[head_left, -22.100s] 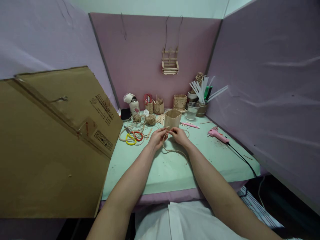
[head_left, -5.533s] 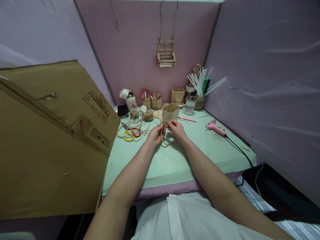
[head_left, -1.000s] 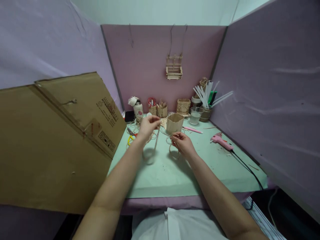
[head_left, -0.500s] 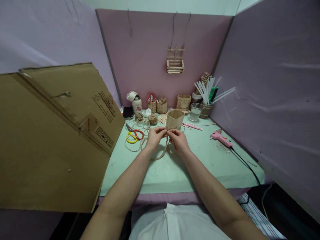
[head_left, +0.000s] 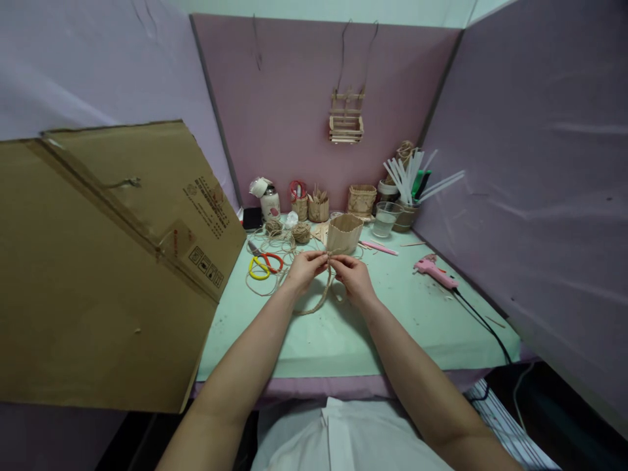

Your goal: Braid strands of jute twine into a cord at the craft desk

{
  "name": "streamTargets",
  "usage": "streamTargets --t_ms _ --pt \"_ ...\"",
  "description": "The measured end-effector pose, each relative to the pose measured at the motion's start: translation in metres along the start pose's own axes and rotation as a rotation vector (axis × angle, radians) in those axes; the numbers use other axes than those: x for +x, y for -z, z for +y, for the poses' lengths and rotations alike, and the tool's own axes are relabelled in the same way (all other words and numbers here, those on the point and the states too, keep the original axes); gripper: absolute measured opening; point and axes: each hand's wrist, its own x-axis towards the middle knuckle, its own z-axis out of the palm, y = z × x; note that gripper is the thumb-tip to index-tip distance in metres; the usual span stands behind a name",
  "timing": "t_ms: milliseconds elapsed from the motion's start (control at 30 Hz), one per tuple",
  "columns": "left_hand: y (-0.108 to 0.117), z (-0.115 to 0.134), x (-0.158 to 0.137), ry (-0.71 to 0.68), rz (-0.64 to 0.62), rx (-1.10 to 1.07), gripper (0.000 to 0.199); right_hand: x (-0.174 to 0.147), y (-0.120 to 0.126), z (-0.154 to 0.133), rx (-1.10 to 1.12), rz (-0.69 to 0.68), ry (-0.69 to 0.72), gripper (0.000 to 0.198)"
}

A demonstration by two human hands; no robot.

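My left hand (head_left: 307,268) and my right hand (head_left: 354,275) meet over the table, each with its fingers pinched on a braided length of twine (head_left: 318,306). The braid hangs from the fingertips and curves down to the left onto the tabletop. Loose strand ends curl below my right hand. Just behind the fingers stands a wooden-stick container (head_left: 343,235), upright with a wavy rim. Scissors (head_left: 265,263) with red and yellow handles lie left of my left hand, among loose twine. Two twine balls (head_left: 301,233) sit behind them.
A large cardboard sheet (head_left: 118,275) leans over the table's left side. On the right lies a pink glue gun (head_left: 436,271) with its cord. Toward the back are a pink pen (head_left: 379,248), a plastic cup of water (head_left: 385,219), glue sticks (head_left: 407,176) and a small jar (head_left: 270,204).
My hands stay together at the same spot on the braid. A strand end below my right hand now shows as a loop. The view has shifted slightly.
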Motion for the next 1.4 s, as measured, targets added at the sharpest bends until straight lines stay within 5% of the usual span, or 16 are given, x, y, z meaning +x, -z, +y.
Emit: streamTargets --t_ms 400,700,900,1400 --pt "-0.003 0.001 -0.003 0.029 0.071 -0.024 0.027 -0.002 0.006 -0.001 -0.312 -0.01 0.312 0.02" --pt "-0.002 -0.008 0.002 -0.134 0.002 0.126 0.024 -0.003 0.008 -0.005 -0.325 0.078 0.444 0.021" --pt "-0.004 -0.012 0.002 -0.171 -0.045 0.178 0.022 -0.002 0.009 -0.007 -0.257 0.055 0.38 0.022" --pt "-0.009 -0.004 -0.005 -0.018 -0.029 0.088 0.026 0.004 0.003 0.01 0.029 0.016 0.234 0.022"
